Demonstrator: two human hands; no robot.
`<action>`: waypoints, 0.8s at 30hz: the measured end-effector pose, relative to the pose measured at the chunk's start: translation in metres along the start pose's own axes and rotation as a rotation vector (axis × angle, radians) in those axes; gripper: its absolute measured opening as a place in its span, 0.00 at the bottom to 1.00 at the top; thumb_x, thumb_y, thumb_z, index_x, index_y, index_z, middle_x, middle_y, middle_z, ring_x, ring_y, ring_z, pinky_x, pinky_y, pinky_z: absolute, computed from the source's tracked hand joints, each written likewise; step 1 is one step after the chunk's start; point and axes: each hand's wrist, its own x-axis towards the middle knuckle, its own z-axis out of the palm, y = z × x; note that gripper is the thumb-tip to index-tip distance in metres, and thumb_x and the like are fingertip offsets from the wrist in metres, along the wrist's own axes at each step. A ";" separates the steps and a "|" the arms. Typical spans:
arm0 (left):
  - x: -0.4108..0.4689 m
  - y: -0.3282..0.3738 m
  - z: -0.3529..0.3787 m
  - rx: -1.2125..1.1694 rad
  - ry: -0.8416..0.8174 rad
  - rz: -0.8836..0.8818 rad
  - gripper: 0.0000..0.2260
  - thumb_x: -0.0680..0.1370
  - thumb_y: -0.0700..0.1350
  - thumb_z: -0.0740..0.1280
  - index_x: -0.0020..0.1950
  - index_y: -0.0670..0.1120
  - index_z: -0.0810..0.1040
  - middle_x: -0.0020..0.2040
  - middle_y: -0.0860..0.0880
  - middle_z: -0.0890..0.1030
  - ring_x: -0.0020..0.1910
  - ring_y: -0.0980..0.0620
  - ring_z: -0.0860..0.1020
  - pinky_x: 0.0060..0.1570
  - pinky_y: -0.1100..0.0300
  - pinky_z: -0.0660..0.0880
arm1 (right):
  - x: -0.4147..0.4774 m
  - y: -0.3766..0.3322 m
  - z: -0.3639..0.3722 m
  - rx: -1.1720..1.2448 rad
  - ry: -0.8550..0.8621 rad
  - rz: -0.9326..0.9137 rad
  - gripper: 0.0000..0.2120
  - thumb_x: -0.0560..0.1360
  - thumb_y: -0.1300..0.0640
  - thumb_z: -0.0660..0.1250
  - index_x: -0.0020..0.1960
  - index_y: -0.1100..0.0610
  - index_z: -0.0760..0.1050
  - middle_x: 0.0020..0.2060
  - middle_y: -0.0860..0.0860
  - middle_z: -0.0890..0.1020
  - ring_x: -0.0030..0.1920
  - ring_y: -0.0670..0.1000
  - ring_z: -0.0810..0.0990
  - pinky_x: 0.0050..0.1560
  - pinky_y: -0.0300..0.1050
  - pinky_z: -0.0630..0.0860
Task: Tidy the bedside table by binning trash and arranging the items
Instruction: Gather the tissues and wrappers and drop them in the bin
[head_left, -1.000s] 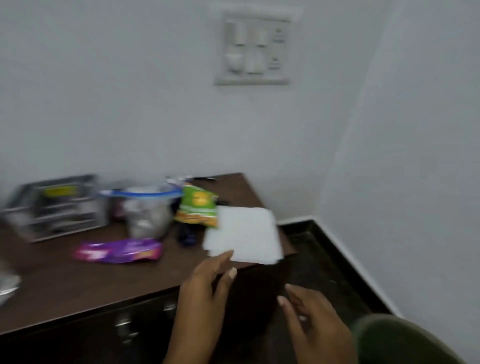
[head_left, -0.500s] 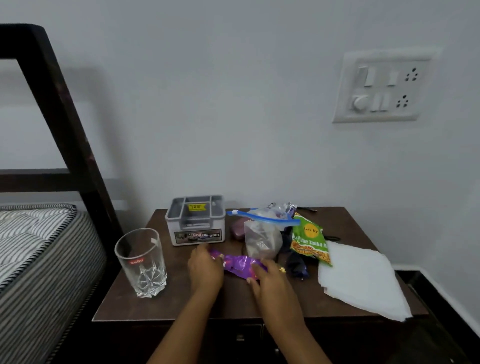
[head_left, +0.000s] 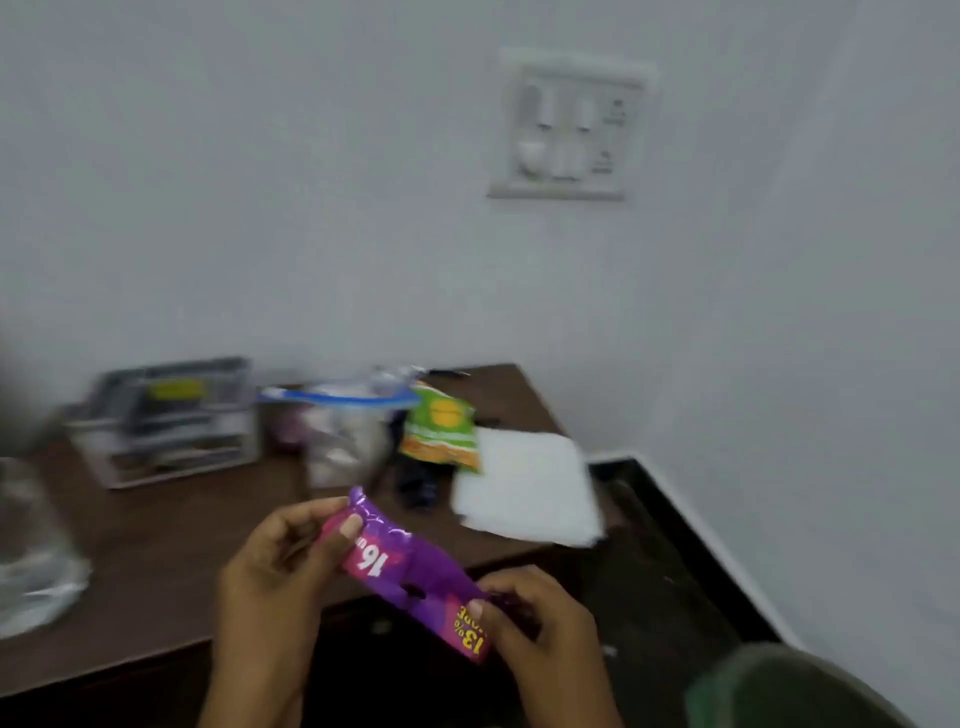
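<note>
Now both hands' fingers (head_left: 349, 526) pinch the purple wrapper (head_left: 415, 571) by its ends.

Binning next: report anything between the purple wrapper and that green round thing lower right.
Nothing visible: the shiny purple plastic wrapper is held midair, with only dark floor before the dark green rounded rim.

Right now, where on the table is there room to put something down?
The widest bare wood on the table lies in front of the grey organizer, right of the glass. It is crowded from the zip bag through the green packet to the white napkins.
</note>
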 end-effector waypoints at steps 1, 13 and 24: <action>-0.014 -0.011 0.021 -0.030 -0.083 -0.050 0.08 0.69 0.30 0.68 0.42 0.43 0.79 0.30 0.55 0.83 0.28 0.63 0.78 0.29 0.73 0.75 | -0.017 0.012 -0.029 0.051 0.049 0.086 0.08 0.62 0.47 0.71 0.40 0.46 0.82 0.38 0.45 0.83 0.39 0.42 0.81 0.43 0.36 0.75; -0.186 -0.179 0.253 0.391 -0.885 -0.321 0.17 0.68 0.35 0.74 0.37 0.58 0.75 0.44 0.57 0.79 0.48 0.55 0.79 0.51 0.65 0.75 | -0.175 0.158 -0.273 -0.448 0.473 0.740 0.30 0.65 0.68 0.74 0.29 0.31 0.77 0.34 0.35 0.81 0.37 0.40 0.80 0.44 0.23 0.71; -0.030 -0.058 0.096 0.207 -0.193 -0.032 0.07 0.72 0.35 0.70 0.44 0.46 0.80 0.39 0.54 0.85 0.39 0.64 0.80 0.43 0.73 0.74 | -0.031 0.075 -0.129 -0.192 0.444 0.276 0.13 0.66 0.68 0.74 0.40 0.51 0.82 0.35 0.46 0.84 0.39 0.39 0.81 0.42 0.23 0.73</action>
